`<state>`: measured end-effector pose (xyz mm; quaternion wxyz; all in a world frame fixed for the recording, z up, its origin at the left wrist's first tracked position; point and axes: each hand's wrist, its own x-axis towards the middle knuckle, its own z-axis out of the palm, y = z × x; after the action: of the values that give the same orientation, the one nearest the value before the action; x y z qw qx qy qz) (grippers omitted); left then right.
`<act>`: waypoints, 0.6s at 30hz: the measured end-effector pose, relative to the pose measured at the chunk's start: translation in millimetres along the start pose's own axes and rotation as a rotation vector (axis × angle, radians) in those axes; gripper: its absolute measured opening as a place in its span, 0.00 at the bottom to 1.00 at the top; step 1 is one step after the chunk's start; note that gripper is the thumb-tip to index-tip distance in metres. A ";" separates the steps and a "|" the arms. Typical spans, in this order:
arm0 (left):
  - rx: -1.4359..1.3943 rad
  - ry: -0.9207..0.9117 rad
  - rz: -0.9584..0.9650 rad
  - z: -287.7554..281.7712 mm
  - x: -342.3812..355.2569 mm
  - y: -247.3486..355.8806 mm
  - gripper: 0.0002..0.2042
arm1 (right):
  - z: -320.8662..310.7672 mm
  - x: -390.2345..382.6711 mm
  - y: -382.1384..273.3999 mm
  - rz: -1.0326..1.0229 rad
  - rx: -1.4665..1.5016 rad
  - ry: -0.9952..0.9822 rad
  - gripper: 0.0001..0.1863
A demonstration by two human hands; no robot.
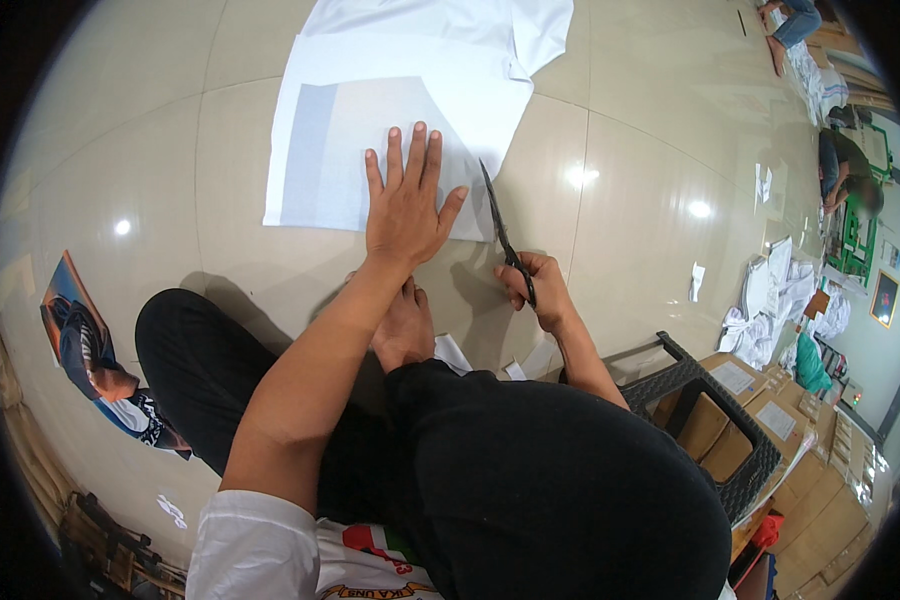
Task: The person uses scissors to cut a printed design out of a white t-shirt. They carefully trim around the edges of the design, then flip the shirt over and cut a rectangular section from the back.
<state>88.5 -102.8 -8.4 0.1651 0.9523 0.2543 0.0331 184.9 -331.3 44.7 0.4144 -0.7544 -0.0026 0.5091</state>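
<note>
White cloth (410, 55) is spread on the tiled floor in front of me. A pale grey, flat panel with a slanted right side (355, 115) shows on its near part; I cannot tell whether it lies on top or shows through from beneath. My left hand (407, 205) presses flat on this panel, fingers spread. At the cloth's right edge, my right hand (542, 288) grips a pair of black scissors (502, 225) by the handles. Their blades point away from me along the edge, and they look closed or nearly so.
My bare foot (405, 330) and white scraps (452, 352) are close below the cloth. A black plastic stool (760, 470) and cardboard boxes (795, 490) stand at right. Farther right are white cloth piles (765, 300) and a person (845, 170). Dark bundled items (80, 335) lie left.
</note>
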 end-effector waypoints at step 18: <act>-0.018 0.012 0.004 2.8 -0.7 -0.1 0.39 | -5.3 3.0 -0.4 -0.003 -0.031 -0.005 0.12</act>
<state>88.3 -103.8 -11.1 0.1721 0.9511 0.2533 0.0413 190.6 -333.0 43.4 0.4035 -0.7593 -0.0127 0.5103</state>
